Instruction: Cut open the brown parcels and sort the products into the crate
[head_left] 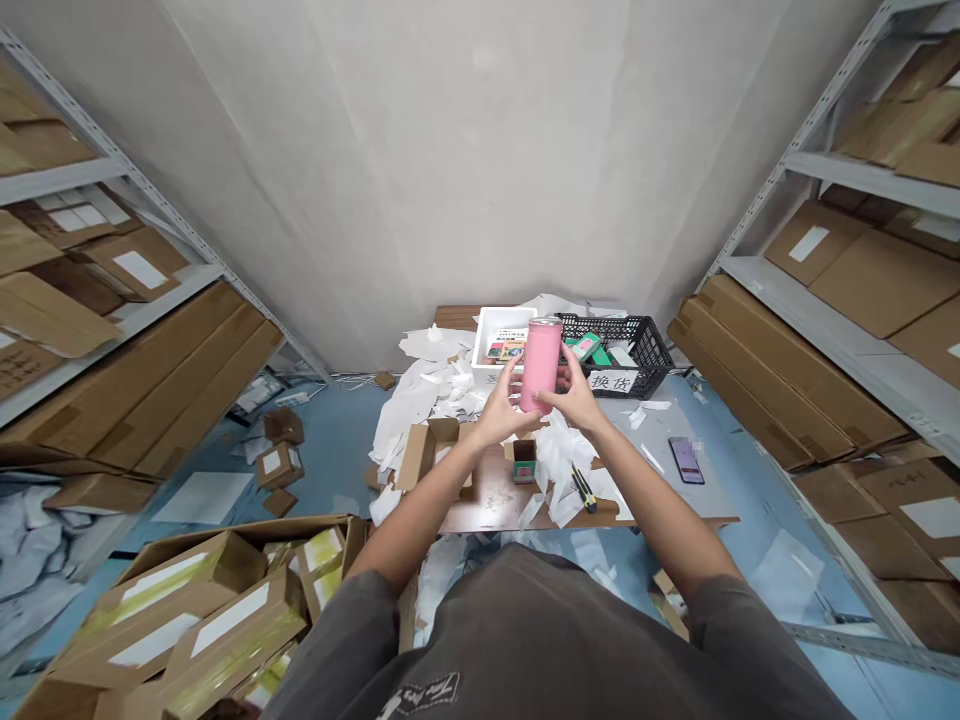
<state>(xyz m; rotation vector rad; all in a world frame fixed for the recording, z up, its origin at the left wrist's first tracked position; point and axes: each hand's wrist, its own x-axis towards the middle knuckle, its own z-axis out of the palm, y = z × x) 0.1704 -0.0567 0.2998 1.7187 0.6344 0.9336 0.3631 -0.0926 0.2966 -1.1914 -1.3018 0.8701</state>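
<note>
A pink tumbler (541, 368) with a silvery rim is held upright above the table, between both hands. My left hand (504, 408) grips its lower left side. On the opposite side, my right hand (574, 396) has its fingers wrapped around the tumbler. Beneath them on the table stand a small open green box (524, 470) and an open brown carton (418, 458). A yellow and black utility knife (583, 488) lies among torn white paper (559, 450). Behind the tumbler, a white bin (484, 372) holds printed packets.
A black crate (656, 355) with green boxes stands at the table's back right. A phone (686, 460) lies at the right. A large carton (352, 540) of taped parcels sits at lower left. Shelves (847, 170) with cartons flank both sides; paper scraps litter the floor.
</note>
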